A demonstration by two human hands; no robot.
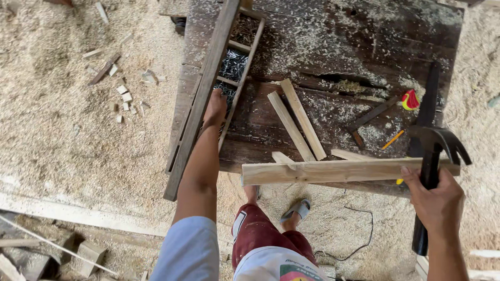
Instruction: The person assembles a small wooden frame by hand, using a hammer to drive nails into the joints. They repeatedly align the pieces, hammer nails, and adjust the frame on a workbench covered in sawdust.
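My left hand (215, 107) reaches into a long wooden tray (199, 99) with compartments of dark nails (233, 64), fingers down in one compartment and hidden there. My right hand (436, 196) grips the black handle of a claw hammer (436, 143), held upright beside the right end of a pale wooden batten (333, 170). The batten lies across the front edge of a dark, sawdust-covered workbench (338, 47). Two shorter pale strips (297, 122) lie on the bench behind it.
An orange pencil (393, 139), a red-and-yellow object (410, 100) and a dark wooden piece (371, 117) lie on the bench. Sawdust and small offcuts (124, 92) cover the floor at left; planks and blocks (78, 250) lie at lower left. A black cable (359, 239) runs by my sandalled foot (297, 211).
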